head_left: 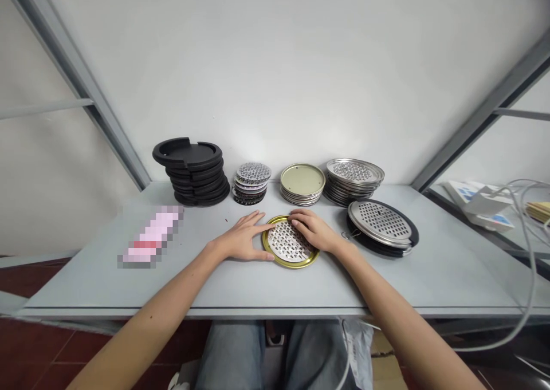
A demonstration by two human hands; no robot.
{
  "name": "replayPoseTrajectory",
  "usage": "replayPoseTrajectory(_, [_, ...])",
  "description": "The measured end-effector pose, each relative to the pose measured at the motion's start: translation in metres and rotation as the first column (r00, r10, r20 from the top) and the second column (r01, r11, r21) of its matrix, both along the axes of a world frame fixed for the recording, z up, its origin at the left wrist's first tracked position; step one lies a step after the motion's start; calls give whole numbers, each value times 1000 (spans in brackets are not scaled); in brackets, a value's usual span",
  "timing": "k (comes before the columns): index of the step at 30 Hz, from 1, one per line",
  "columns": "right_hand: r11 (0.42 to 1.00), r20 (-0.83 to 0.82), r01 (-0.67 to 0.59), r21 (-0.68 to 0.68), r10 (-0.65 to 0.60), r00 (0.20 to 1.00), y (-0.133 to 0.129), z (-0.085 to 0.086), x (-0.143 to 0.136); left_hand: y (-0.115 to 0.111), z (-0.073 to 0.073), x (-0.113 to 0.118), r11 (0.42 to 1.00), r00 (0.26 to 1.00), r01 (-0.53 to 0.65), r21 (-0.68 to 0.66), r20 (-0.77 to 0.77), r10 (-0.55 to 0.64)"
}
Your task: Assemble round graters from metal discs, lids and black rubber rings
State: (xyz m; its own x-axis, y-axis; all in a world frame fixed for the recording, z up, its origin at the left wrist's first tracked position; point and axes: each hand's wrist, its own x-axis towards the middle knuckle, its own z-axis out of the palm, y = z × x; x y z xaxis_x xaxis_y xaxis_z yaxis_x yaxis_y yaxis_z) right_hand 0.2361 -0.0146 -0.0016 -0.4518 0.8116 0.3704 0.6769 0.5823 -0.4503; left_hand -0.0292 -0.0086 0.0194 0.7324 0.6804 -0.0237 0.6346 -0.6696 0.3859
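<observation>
In the middle of the table lies a round gold-rimmed metal dish (281,262) with a perforated silver disc (287,242) inside it. My left hand (244,237) rests at the dish's left side, fingers spread, one fingertip reaching its rim. Over the disc's upper right part lies my right hand (315,229), its fingers stretched across the disc and rim. Behind the dish stand a stack of small patterned discs (253,172) and a stack of gold-toned round lids (303,179).
Black ring-shaped holders (193,175) are piled at the back left. Silver perforated plates (354,172) form a stack at the back right; nearer sits a black holder with perforated plates (382,224). A blurred pink item (154,235) lies left. White cables (533,264) hang at the right.
</observation>
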Motion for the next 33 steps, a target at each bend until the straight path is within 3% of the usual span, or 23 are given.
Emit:
replayPoseTrajectory(16, [997, -64, 3, -80, -9, 998, -1, 6, -2, 2, -1, 0, 999, 999, -3, 53, -51, 5])
replayPoseTrajectory(27, [995, -109, 39, -94, -49, 993, 2, 2, 0, 1, -2, -1, 1000, 1000, 1, 27, 5, -1])
replayPoseTrajectory(33, [996, -98, 61, -70, -68, 993, 2, 2, 4, -6, 7, 22, 992, 989, -75, 106, 136, 60])
